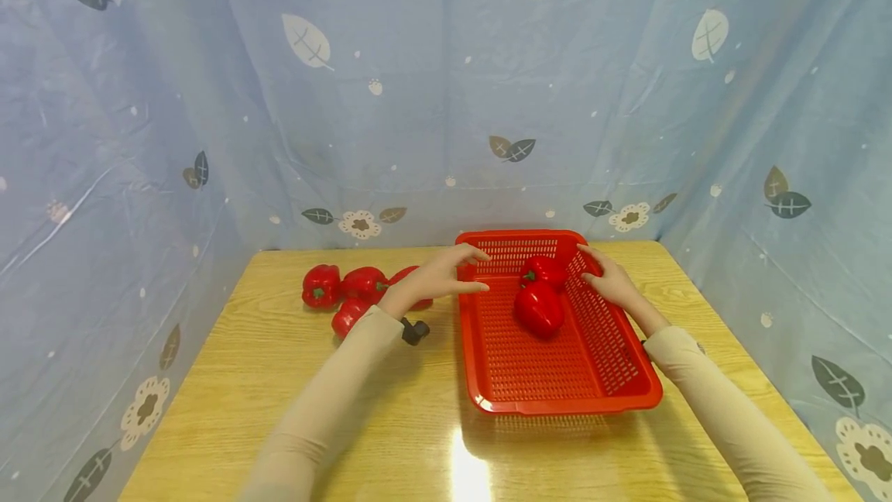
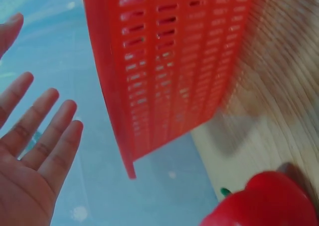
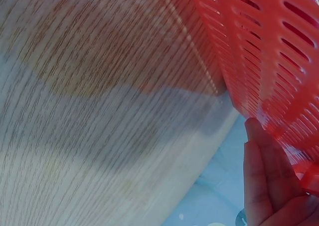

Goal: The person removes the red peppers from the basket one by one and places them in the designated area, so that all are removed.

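A red plastic basket [image 1: 543, 401] with slotted walls stands on the table, two red bell peppers [image 1: 540, 310] inside it near its right wall. My left hand [image 1: 442, 276] hovers by the basket's left rim, fingers spread and nothing held; the left wrist view shows its palm apart from the wall. Along the right rim is my right hand [image 1: 609, 281], its straight fingers [image 3: 261, 171] lying close against the outer side of the wall. Whether they press on it cannot be told. Several more red bell peppers [image 1: 321, 287] lie left of the basket, partly behind my left forearm.
The wooden table [image 1: 244, 378] carries everything. A blue curtain [image 1: 418, 99] with leaf and flower prints encloses the back and both sides, close behind the basket. A black wrist camera [image 1: 416, 331] sticks out beside my left wrist.
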Available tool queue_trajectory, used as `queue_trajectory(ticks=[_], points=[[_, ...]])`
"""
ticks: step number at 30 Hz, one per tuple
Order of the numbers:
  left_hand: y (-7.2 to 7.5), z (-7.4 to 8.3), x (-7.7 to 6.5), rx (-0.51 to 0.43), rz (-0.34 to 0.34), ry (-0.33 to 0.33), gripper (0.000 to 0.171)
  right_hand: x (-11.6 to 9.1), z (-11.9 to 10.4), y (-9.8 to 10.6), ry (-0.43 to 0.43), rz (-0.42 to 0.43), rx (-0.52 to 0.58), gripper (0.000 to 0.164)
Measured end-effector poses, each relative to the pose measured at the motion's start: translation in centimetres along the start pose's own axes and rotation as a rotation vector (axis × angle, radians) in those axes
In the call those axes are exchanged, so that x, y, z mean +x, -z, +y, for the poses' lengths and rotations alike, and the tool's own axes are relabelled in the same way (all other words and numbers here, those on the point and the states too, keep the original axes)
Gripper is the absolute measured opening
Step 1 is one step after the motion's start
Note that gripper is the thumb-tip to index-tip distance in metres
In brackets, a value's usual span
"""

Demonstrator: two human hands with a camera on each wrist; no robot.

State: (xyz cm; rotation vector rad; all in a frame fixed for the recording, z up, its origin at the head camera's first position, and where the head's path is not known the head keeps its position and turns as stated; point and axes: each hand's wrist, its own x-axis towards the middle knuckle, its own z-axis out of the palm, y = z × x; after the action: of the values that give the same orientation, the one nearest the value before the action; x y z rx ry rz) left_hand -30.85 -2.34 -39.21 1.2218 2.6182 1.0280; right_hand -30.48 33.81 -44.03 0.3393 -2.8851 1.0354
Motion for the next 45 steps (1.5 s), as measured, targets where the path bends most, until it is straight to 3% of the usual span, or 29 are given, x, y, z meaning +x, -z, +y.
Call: queue_trajectory(ticks=[19,26,37,45], points=[[-1.8,1.9,3.9,0.032,-0.112,-0.071,0.057,-0.2,-0.3,0.0,0.03,0.022,-0.037,0.058],[-2.4,2.4,4.6,0.057,-0.121,-0.07,0.053,0.0,-0.4,-0.1,-0.017,0.005,-0.075,0.059],[-2.2,2.9,5.3,0.089,-0.138,-0.07,0.054,0.1,-0.5,0.2,-0.019,0.008,-0.104,0.059],[-2.1,3.0,6.1,0.043,-0.207,-0.064,0.059,0.1,-0.6,0.0,-0.019,0.019,-0.094,0.059]])
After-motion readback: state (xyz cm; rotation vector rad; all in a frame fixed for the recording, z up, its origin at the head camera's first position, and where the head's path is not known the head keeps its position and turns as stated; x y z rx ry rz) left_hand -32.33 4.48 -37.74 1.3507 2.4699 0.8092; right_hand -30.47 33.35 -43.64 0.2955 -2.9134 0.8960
